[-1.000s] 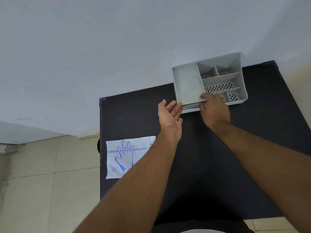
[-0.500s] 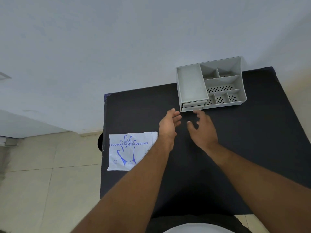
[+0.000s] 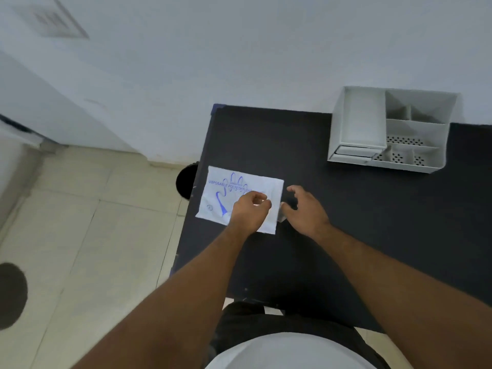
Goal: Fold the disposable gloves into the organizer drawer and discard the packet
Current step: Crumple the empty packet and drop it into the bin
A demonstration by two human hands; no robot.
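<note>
The white glove packet point(image 3: 226, 193) with blue print lies flat near the left edge of the black table point(image 3: 372, 222). My left hand point(image 3: 249, 211) rests on the packet's right half, its fingers curled and pinching the plastic. Just past the packet's right edge is my right hand point(image 3: 303, 209), fingers spread, with the thumb touching that edge. The grey organizer point(image 3: 359, 115) stands at the far right against the wall. Its two small drawers point(image 3: 351, 153) at the front left look pushed in.
A white wall runs behind the table. A round black object point(image 3: 186, 182) sits on the tiled floor by the table's left edge, and a dark round patch point(image 3: 10, 294) shows on the floor at the far left.
Both hands left the organizer and moved back and left to the packet. My left hand has curled onto it, and my right hand has come to its right edge. The view swung left.
</note>
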